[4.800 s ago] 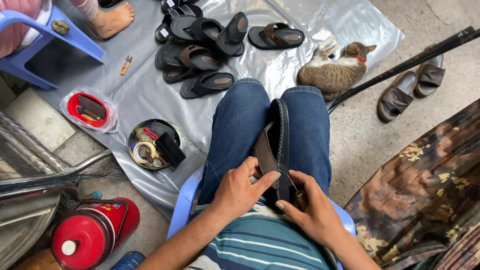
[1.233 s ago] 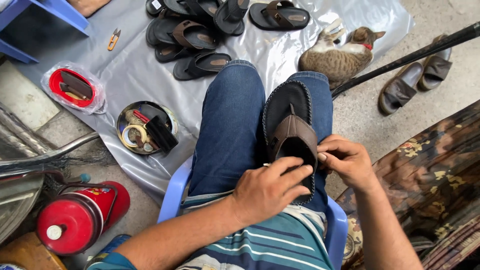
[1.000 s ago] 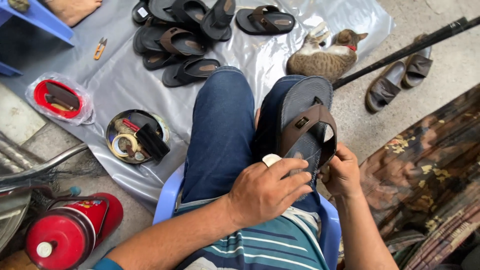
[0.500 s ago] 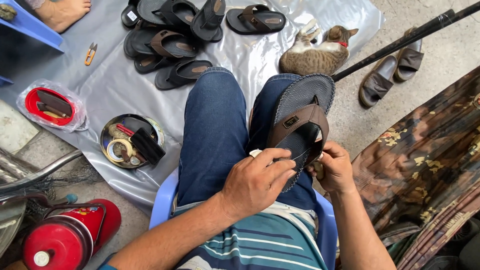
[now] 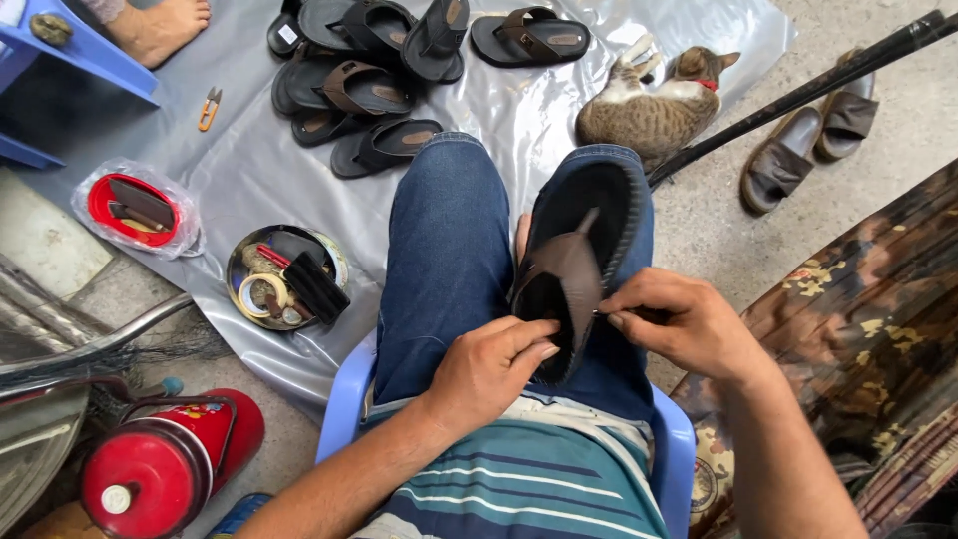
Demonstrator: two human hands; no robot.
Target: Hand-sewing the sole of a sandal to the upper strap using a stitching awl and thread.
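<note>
A dark sandal (image 5: 589, 215) with a brown strap lies sole-down on my right thigh, toe pointing away. My left hand (image 5: 489, 364) pinches the left edge of the brown strap near the heel. My right hand (image 5: 679, 324) grips the strap's right side, fingers pinched on something thin and dark that I cannot make out. I sit on a blue plastic stool (image 5: 344, 399) in blue jeans.
Several dark sandals (image 5: 369, 70) lie piled on a grey plastic sheet (image 5: 249, 170) ahead. A cat (image 5: 649, 105) rests by a black pole (image 5: 798, 95). A round tin of tools (image 5: 284, 274), a red lid (image 5: 130, 205), orange snips (image 5: 208, 108), a red extinguisher (image 5: 165, 464) sit left.
The sandal has been turned and laid flatter along my right thigh. My left hand slid to the strap's left edge and my right hand came up onto its right side.
</note>
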